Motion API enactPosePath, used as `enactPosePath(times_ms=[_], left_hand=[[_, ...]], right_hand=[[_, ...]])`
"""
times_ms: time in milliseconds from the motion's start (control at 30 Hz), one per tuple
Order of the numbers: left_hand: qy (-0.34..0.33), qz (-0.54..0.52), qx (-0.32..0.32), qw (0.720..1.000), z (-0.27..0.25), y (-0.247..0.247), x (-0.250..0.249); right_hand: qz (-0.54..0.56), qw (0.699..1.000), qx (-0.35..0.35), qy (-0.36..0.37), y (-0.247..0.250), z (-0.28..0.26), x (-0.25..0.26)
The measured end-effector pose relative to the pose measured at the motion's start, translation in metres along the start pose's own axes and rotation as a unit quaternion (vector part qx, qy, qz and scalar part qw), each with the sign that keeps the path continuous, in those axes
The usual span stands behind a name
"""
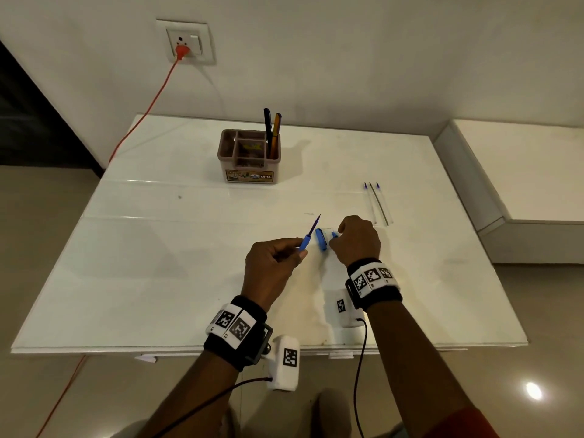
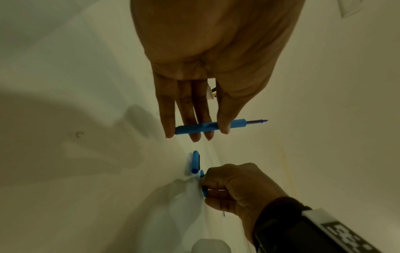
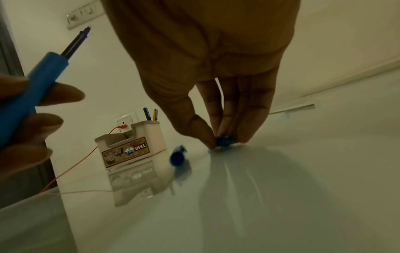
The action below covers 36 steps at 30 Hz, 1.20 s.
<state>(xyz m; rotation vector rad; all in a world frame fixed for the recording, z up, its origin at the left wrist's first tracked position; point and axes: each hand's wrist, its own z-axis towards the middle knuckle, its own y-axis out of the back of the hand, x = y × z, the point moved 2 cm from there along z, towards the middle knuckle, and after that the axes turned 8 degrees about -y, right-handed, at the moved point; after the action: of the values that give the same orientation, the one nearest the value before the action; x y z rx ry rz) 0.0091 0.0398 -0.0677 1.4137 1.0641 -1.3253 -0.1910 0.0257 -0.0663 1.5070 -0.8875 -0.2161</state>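
My left hand (image 1: 298,249) pinches a blue pen barrel (image 1: 305,242) above the white table (image 1: 158,248); a purple refill (image 1: 315,224) sticks out of its far end. In the left wrist view the thumb and fingers (image 2: 207,130) clamp the barrel (image 2: 237,123) crosswise. A blue cap (image 1: 321,239) lies on the table between my hands, also seen from both wrists (image 2: 195,161) (image 3: 177,157). My right hand (image 1: 338,236) reaches down, its fingertips (image 3: 211,142) pinching a small blue pen piece (image 3: 225,142) on the tabletop. Most of that piece is hidden by the fingers.
A brown pen holder (image 1: 249,156) with two pens (image 1: 271,131) stands at the table's far middle. Three loose refills (image 1: 377,203) lie to the far right of my right hand. An orange cable (image 1: 148,109) runs from a wall socket (image 1: 186,42). A white ledge (image 1: 521,172) adjoins the table's right side.
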Motion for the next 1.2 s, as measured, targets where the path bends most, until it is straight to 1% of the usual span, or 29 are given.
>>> enactPosePath(times_ms=[33, 67, 100, 133, 167, 200, 233, 267, 300, 333, 500, 767, 833, 933, 1000, 1100, 1200], left_hand=[[0.002, -0.001, 0.002, 1.000, 0.000, -0.001, 0.000], [0.004, -0.001, 0.003, 1.000, 0.000, -0.001, 0.001], [0.005, 0.000, 0.006, 1.000, 0.001, -0.001, 0.001], [0.005, 0.001, 0.010, 1.000, 0.001, -0.003, 0.002], [0.004, 0.004, 0.014, 1.000, 0.001, -0.004, 0.003], [0.003, 0.007, 0.018, 1.000, 0.001, -0.005, 0.004], [0.005, 0.009, 0.020, 1.000, 0.001, -0.007, 0.004], [0.007, 0.011, 0.024, 1.000, 0.000, -0.008, 0.005], [0.009, 0.015, 0.026, 0.999, -0.001, -0.010, 0.005], [0.010, 0.019, 0.029, 0.999, -0.001, -0.012, 0.004], [0.004, 0.034, 0.027, 0.999, -0.001, -0.012, 0.002], [0.005, 0.033, 0.026, 0.999, 0.000, -0.016, 0.003], [0.008, 0.035, 0.027, 0.999, 0.001, -0.016, 0.004], [0.010, 0.036, 0.026, 0.999, 0.002, -0.015, 0.004], [0.006, 0.034, 0.027, 0.999, 0.001, -0.015, 0.004], [0.004, 0.038, 0.031, 0.999, 0.000, -0.015, 0.004], [0.008, 0.041, 0.031, 0.999, 0.001, -0.015, 0.005]], right_hand=[[0.012, 1.000, 0.004, -0.014, 0.004, 0.000, -0.003], [0.048, 0.998, 0.007, -0.028, 0.010, -0.001, -0.006], [0.120, 0.992, 0.010, -0.038, 0.017, -0.002, -0.009], [0.220, 0.975, 0.017, -0.041, 0.026, -0.006, -0.011], [0.325, 0.945, 0.028, -0.042, 0.037, -0.013, -0.011], [0.415, 0.908, 0.044, -0.038, 0.049, -0.021, -0.010], [0.482, 0.874, 0.060, -0.027, 0.060, -0.028, -0.008], [0.523, 0.849, 0.074, -0.011, 0.069, -0.035, -0.005], [0.547, 0.834, 0.080, 0.004, 0.076, -0.039, -0.001], [0.556, 0.827, 0.079, 0.016, 0.080, -0.043, 0.003], [0.538, 0.840, 0.054, 0.041, 0.081, -0.046, 0.010], [0.455, 0.886, 0.032, 0.079, 0.074, -0.046, 0.013], [0.455, 0.887, 0.020, 0.077, 0.074, -0.046, 0.012], [0.484, 0.872, 0.000, 0.068, 0.077, -0.044, 0.011], [0.491, 0.868, -0.002, 0.073, 0.079, -0.044, 0.011], [0.479, 0.875, -0.002, 0.075, 0.077, -0.043, 0.011], [0.445, 0.892, -0.002, 0.078, 0.072, -0.044, 0.013]])
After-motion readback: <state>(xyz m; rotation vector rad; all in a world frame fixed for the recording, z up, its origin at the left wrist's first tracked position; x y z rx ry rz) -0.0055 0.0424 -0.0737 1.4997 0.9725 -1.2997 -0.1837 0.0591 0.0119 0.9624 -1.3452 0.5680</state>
